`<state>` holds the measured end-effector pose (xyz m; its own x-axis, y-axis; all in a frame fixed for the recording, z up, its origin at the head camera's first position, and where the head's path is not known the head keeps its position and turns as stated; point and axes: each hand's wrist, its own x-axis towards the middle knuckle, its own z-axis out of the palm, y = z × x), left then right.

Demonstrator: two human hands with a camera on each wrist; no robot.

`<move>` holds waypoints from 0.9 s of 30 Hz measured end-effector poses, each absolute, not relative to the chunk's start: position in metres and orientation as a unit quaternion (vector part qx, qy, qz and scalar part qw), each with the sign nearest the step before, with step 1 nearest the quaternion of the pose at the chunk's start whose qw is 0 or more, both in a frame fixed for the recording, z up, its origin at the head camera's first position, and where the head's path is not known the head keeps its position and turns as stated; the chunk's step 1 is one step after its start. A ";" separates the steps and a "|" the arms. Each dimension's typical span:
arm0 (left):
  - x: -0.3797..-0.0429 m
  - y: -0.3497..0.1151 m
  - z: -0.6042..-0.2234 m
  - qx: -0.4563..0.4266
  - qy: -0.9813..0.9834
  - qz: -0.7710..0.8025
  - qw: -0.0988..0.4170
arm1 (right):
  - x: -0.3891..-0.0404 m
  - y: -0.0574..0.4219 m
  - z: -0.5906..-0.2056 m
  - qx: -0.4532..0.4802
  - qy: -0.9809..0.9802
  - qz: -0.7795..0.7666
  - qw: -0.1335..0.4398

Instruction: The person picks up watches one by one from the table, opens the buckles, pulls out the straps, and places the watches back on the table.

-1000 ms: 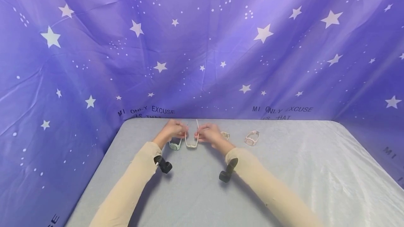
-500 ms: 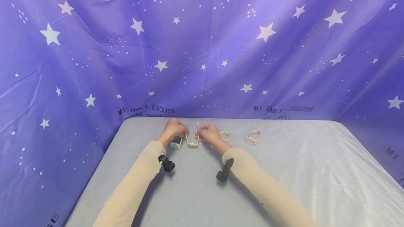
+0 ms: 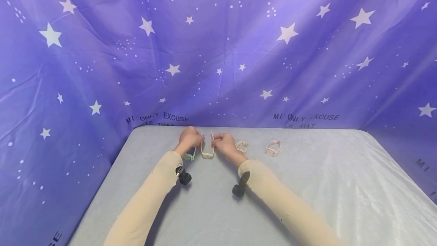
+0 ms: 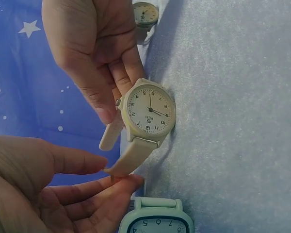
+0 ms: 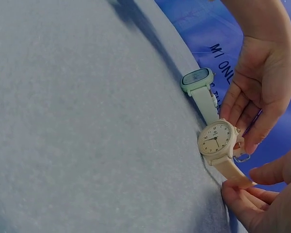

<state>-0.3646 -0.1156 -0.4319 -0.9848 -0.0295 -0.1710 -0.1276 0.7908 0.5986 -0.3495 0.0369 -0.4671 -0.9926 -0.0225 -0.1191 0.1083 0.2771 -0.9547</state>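
Note:
A cream round-faced wristwatch (image 4: 150, 110) stands on the table with its dial facing the person and both strap ends raised, in the head view between the hands. My left hand (image 3: 191, 139) pinches the buckle-side strap between thumb and fingers; the metal buckle (image 5: 242, 158) shows in the right wrist view. With thumb and fingertips, my right hand (image 3: 224, 144) pinches the opposite strap (image 5: 233, 174). Right beside the left hand lies a mint-green watch (image 5: 196, 80), partly hidden by that hand in the head view.
Just right of the right hand is another cream watch (image 3: 242, 146), its strap looped. Farther right lies a pink watch (image 3: 272, 149), also looped. The pale grey cloth-covered table (image 3: 211, 208) ends at a purple star-printed curtain (image 3: 218, 48) behind the watches.
Both hands keep hold of the cream watch's straps. The left forearm has shifted slightly right and the right forearm slightly left. More of the other cream watch now shows.

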 end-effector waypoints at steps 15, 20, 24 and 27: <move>-0.368 -0.114 -0.433 -0.050 0.939 0.326 0.095 | -0.346 0.036 -0.466 -0.005 0.852 -0.524 0.012; -0.369 -0.114 -0.433 -0.046 0.939 0.326 0.093 | -0.344 0.036 -0.465 -0.008 0.851 -0.526 0.009; -0.368 -0.114 -0.433 -0.042 0.937 0.333 0.095 | -0.341 0.037 -0.461 -0.020 0.851 -0.524 0.009; -0.366 -0.113 -0.433 -0.037 0.937 0.335 0.090 | -0.339 0.040 -0.457 -0.039 0.856 -0.515 0.011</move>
